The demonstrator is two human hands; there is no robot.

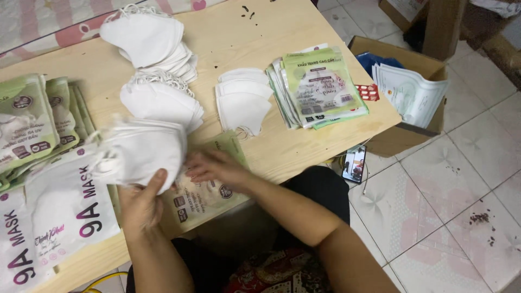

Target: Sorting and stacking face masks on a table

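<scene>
My left hand (142, 203) grips a thick stack of white face masks (142, 152), thumb up against its lower edge, above the near part of the wooden table (287, 146). My right hand (217, 167) is blurred, fingers spread, resting on a green-and-clear packaging pouch (203, 195) that lies flat on the table just right of the stack. The pouch is partly hidden under both hands.
More white mask piles (157, 46) (243, 103) lie across the table, with a stack of green pouches (320, 89) at right and filled packs (27, 125) at left. White printed bags (59, 217) lie near left. A cardboard box (418, 130) and a phone (355, 164) sit on the tiled floor.
</scene>
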